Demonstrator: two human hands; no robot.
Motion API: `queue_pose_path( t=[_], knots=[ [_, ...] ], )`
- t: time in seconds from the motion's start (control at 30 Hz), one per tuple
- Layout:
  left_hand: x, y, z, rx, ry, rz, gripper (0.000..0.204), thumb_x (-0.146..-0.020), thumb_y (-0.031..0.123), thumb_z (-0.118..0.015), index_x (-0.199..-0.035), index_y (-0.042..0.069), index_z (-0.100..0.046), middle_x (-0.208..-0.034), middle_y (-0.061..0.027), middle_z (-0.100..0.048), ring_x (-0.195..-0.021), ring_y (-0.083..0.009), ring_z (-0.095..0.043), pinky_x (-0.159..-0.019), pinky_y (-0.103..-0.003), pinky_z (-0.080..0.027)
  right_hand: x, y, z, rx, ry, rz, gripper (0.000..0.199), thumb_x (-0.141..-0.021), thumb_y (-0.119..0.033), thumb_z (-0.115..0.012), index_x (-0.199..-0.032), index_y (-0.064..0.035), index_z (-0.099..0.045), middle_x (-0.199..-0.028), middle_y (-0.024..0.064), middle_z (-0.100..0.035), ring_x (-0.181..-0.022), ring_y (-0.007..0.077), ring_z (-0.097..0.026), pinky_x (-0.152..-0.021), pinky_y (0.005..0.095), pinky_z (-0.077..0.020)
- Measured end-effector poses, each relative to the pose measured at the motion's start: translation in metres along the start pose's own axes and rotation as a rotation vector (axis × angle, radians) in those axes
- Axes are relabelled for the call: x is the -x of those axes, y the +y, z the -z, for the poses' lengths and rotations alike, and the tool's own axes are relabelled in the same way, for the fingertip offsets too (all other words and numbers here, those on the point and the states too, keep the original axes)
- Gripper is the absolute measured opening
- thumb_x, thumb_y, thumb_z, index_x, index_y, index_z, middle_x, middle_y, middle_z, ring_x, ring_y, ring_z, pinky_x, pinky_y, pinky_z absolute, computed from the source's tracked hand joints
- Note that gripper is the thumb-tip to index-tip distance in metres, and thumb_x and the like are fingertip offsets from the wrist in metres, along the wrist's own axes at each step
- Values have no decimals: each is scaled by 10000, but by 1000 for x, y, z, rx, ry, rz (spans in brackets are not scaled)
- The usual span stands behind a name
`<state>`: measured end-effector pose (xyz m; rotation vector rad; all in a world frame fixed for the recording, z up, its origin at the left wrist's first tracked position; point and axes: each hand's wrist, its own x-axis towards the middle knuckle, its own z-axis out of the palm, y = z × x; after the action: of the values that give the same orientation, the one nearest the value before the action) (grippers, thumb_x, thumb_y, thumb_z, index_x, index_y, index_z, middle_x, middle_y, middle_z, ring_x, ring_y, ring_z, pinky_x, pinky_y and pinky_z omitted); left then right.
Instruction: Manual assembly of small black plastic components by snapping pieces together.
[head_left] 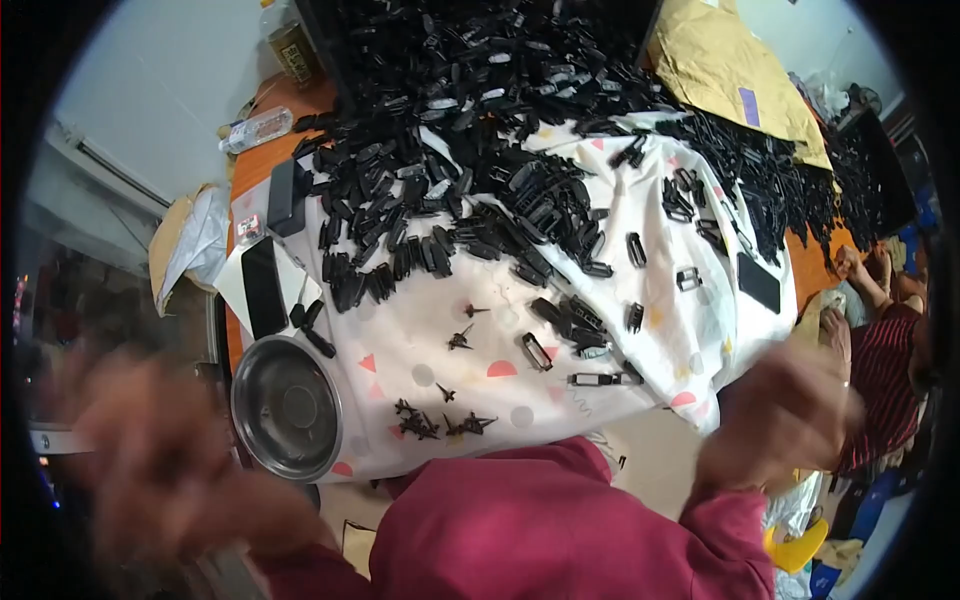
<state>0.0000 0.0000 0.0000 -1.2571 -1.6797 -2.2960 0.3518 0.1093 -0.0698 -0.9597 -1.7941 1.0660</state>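
Observation:
My left hand (pixel 160 450) is raised at the lower left, off the table and outside the round metal bowl (pixel 338 410). My right hand (pixel 775 420) is up at the lower right, beyond the table's front corner. Motion smears the fingers of both, so I cannot tell whether they hold anything. Between them, small dark pronged pieces (pixel 470 425) lie in loose clusters on the patterned white cloth (pixel 430 330). Black rectangular plastic frames (pixel 537 352) are scattered to the right of these. Behind them spreads a large heap of black plastic parts (pixel 430 180).
A black phone (pixel 263 288) lies left, another dark phone (pixel 759 283) right. A clear plastic bottle (pixel 258 130) lies far left. A yellow-brown bag (pixel 740 70) covers the back right, above thin black strips (pixel 780 200). Another person in a striped top (pixel 885 380) sits at the right.

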Motion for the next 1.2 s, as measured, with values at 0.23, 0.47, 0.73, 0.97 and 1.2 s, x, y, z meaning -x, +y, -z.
queue_pose_path(
  t=[0.23, 0.47, 0.73, 0.97, 1.2],
  knots=[
    [72, -120, -121, -651, -719, -26, 206, -789, 185, -586, -960, 81, -634, -994, -66, -602, -767, -263, -604, -662, -331, -490, 4, 39, -107, 749, -226, 139, 338, -719, -119, -618, -1035, -14, -553, -858, 143, -564, -684, 289, -587, -563, 353, -488],
    [80, -148, -147, -962, -965, -128, 111, -775, 172, -579, -818, 71, -562, -875, -80, -569, -689, -291, -600, -599, -404, -485, -3, 55, -99, 741, -256, 99, 312, -706, -99, -611, -996, -5, -549, -798, 120, -550, -697, 252, -577, -577, 335, -482],
    [96, -107, -117, -82, -687, 656, 304, -724, 100, -691, -997, 60, -565, -788, -47, -590, -592, -121, -538, -529, -235, -441, -39, 19, -78, -741, -138, -597, 499, -802, 12, -558, -1243, -78, -342, -908, 127, -556, -633, 189, -602, -463, 240, -489],
    [107, -57, -93, 342, -680, 811, 257, -777, 9, -632, -1021, -14, -555, -912, -43, -556, -667, -77, -533, -580, -209, -487, -56, -2, -88, -1079, -109, -586, 389, -813, -156, -607, -1162, -99, -445, -899, 111, -579, -737, 206, -609, -577, 310, -528],
    [116, -50, -96, 223, -686, 598, 238, -757, -8, -642, -981, -28, -562, -991, -87, -554, -715, -109, -578, -585, -236, -535, -52, -9, -99, -1159, -44, -526, 286, -798, -189, -638, -1046, -126, -509, -899, 55, -605, -752, 101, -530, -556, 216, -426]
  ],
)
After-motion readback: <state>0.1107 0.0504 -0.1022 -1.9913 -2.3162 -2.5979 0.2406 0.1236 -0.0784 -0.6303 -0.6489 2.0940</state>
